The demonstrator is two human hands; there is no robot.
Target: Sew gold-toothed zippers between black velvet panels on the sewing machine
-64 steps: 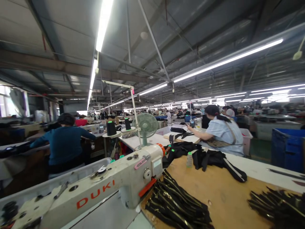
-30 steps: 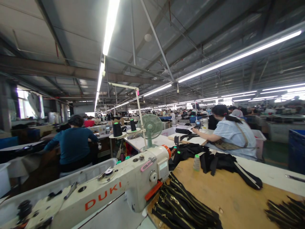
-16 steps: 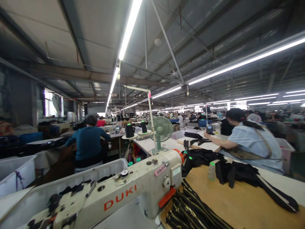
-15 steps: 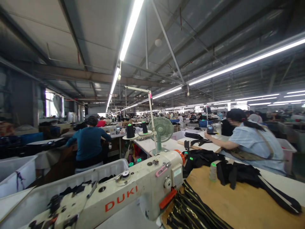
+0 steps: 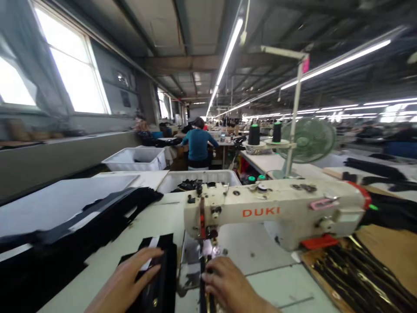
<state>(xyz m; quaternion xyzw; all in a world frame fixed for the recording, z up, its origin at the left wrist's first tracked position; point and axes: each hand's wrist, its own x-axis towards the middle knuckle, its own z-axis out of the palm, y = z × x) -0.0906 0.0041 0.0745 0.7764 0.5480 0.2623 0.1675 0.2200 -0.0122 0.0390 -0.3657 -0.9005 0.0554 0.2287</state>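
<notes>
On the left of the sewing table, my left hand (image 5: 133, 276) lies on a black fabric piece (image 5: 167, 261) that has a white strip, its thumb and forefinger apart. My right hand (image 5: 230, 280) is curled over a narrow black zipper (image 5: 203, 300) with gold-coloured teeth, just in front of the needle area. The zipper runs toward the presser foot of the white DUKI sewing machine (image 5: 260, 213), whose small lamp is lit. My right fingers partly cover the zipper.
A stack of black fabric pieces (image 5: 97, 221) lies at the left. Black-and-gold zippers (image 5: 365, 269) are heaped at the right. Behind the machine stand a white bin (image 5: 224, 176), thread cones (image 5: 254, 134) and a green fan (image 5: 309, 139). A person in teal (image 5: 198, 145) sits farther back.
The view has swung left and down, so the machine's needle end and the left-hand stack now show. Both my hands have come into view. The co-worker in light blue has left the frame.
</notes>
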